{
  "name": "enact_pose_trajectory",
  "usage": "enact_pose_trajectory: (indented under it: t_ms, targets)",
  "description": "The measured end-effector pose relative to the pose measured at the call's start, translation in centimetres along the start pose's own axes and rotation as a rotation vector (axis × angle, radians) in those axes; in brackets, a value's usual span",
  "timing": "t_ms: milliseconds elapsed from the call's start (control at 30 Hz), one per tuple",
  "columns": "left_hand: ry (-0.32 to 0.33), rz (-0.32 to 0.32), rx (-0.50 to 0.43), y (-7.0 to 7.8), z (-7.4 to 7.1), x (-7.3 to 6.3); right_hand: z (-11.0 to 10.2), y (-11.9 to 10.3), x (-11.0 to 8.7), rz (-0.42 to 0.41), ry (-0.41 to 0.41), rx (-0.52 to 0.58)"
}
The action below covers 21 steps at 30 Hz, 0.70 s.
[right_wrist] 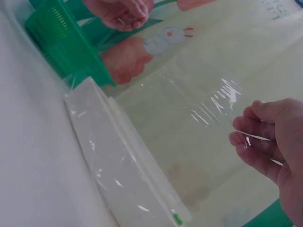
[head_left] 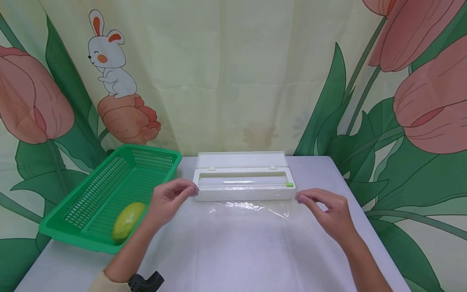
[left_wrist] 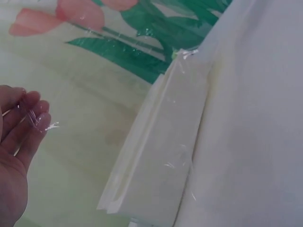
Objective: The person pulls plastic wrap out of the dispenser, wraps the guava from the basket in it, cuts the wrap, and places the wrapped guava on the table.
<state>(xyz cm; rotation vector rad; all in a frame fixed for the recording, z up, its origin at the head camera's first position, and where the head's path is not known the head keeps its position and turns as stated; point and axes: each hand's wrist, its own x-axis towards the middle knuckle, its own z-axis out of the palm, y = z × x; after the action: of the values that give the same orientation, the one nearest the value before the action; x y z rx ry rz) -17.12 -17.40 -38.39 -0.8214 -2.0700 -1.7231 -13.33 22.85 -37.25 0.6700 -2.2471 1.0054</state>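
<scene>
A white cling film dispenser stands at the far side of the table, its lid tipped back and a film roll inside. Clear cling film stretches out in front of the box between both hands. My left hand pinches one edge of the film beside the box's left end; the left wrist view shows the film bunched at the fingertips. Off the right end, my right hand pinches the opposite edge between thumb and fingers. Glints on the film show in the right wrist view.
Left of the dispenser, a green plastic basket holds a yellow-green oval fruit, with my left forearm passing in front. A green slider sits at the dispenser's right front edge. Behind the white-covered table hangs a printed curtain.
</scene>
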Motion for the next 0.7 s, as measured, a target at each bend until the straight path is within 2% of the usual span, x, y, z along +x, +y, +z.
enact_pose_trajectory:
  t_ms: [333,700]
  targets:
    - [-0.007,-0.020,0.010,-0.9,0.4,-0.6,0.8,0.3,-0.9,0.069,-0.001,0.032]
    - [-0.031,-0.045,-0.016,-2.0,0.9,-1.5,1.5,0.9,-1.9,0.136,-0.061,0.052]
